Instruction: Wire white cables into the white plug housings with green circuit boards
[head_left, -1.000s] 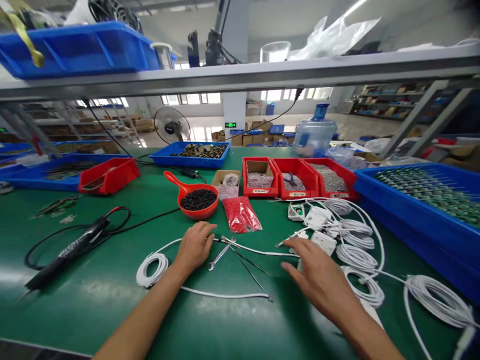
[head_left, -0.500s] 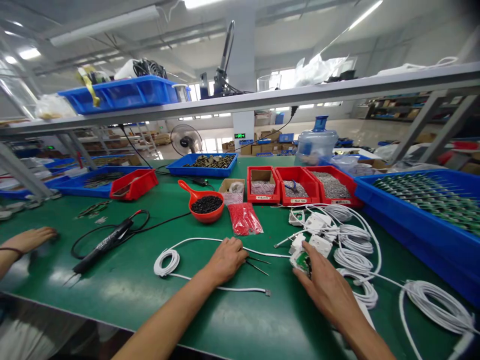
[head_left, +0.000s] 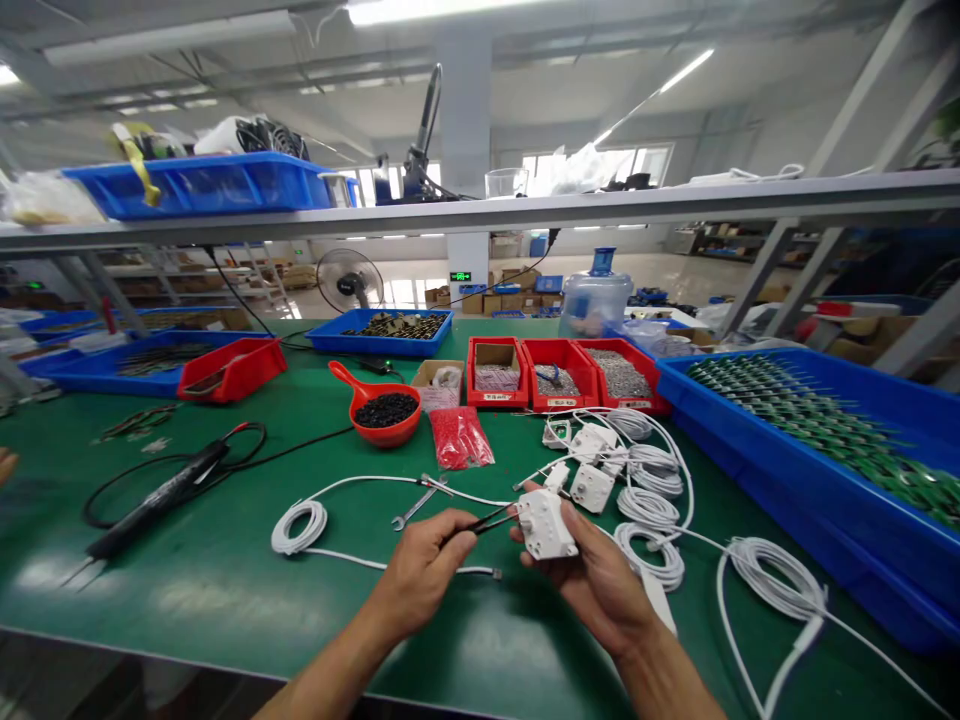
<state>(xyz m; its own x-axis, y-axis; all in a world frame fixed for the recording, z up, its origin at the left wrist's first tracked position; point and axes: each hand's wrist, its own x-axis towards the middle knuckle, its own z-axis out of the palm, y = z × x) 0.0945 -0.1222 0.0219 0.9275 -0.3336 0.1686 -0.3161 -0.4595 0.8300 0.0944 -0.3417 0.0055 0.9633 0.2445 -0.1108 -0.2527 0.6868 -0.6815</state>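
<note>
Left hand (head_left: 427, 565): gripping black tweezers (head_left: 490, 522), in front of the red-pellet bag (head_left: 460, 438);
Right hand (head_left: 596, 588): holding white plastic housing (head_left: 547, 527), front-right of that bag;
Open-end wrench (head_left: 415, 507): front-left of it.

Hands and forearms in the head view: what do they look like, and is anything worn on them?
The left hand and the right hand are both bare, with no gloves; I can make out no ring, watch or bracelet. The left forearm and right forearm show no sleeve, markings or cables as far as the picture's lower edge.
</note>
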